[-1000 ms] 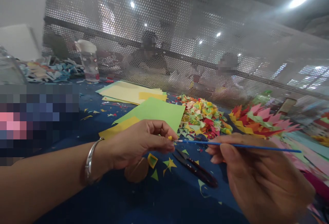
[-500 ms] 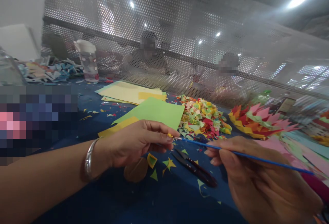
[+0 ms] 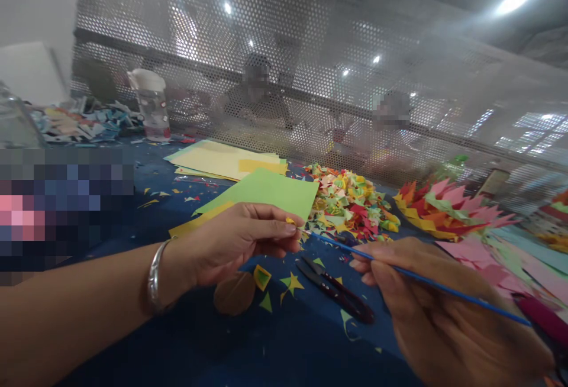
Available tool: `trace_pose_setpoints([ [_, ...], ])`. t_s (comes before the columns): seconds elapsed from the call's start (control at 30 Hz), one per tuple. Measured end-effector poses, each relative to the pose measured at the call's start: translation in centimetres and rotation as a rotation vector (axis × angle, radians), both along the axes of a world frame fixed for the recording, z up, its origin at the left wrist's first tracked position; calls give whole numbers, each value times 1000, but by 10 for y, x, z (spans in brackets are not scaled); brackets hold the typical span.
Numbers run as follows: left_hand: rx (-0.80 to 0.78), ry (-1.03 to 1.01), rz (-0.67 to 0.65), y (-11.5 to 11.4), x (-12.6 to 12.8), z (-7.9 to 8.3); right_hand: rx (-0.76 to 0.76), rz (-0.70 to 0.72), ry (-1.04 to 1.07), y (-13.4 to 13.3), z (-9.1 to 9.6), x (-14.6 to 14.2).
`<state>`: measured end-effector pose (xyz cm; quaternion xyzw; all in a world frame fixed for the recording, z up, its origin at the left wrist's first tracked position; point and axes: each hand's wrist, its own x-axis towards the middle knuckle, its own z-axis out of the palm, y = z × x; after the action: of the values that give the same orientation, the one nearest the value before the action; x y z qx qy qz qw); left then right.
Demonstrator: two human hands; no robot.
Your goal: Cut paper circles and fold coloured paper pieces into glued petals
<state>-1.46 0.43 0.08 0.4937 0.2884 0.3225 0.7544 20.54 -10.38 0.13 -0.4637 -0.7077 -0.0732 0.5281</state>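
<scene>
My left hand (image 3: 252, 230) pinches a tiny yellow piece (image 3: 290, 221), mostly hidden by the thumb and fingers. A thin blue paintbrush (image 3: 339, 245) is held pen-like in my right hand (image 3: 444, 304); its tip meets the left fingertips at the yellow piece. Below the hands lie dark-handled thread snips (image 3: 335, 289), a yellow-green star-shaped paper (image 3: 293, 282) and a small yellow-and-green folded paper (image 3: 262, 277). A round brown disc (image 3: 235, 294) sits under my left wrist. Behind the left hand is a light green sheet (image 3: 270, 193).
A heap of small coloured paper pieces (image 3: 350, 197) lies beyond the snips. Pointed folded paper layers (image 3: 444, 203) stand to the right. Pale yellow sheets (image 3: 213, 159) and a clear bottle (image 3: 152, 106) are farther back, before a perforated metal screen (image 3: 310, 91) with people behind it.
My left fingers have risen slightly with the yellow piece. The paintbrush has shifted a little left, and its tip is still at the left fingertips.
</scene>
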Motion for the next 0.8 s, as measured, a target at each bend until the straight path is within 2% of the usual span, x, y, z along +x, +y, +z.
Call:
trace_pose_setpoints([
  [0.2, 12, 3, 23, 0, 0, 1, 126, 55, -126, 4, 3, -2],
  [0.33, 14, -7, 51, 0, 0, -1, 250, 91, -127, 7, 1, -5],
  [0.5, 13, 10, 90, 2, 1, -2, 199, 111, -137, 4, 1, -6],
  [0.67, 13, 41, 129, -1, 4, 2, 280, 221, -239, 5, 2, 2],
  [0.8, -4, 55, 124, -3, 4, 2, 247, 211, -281, 4, 6, 1],
])
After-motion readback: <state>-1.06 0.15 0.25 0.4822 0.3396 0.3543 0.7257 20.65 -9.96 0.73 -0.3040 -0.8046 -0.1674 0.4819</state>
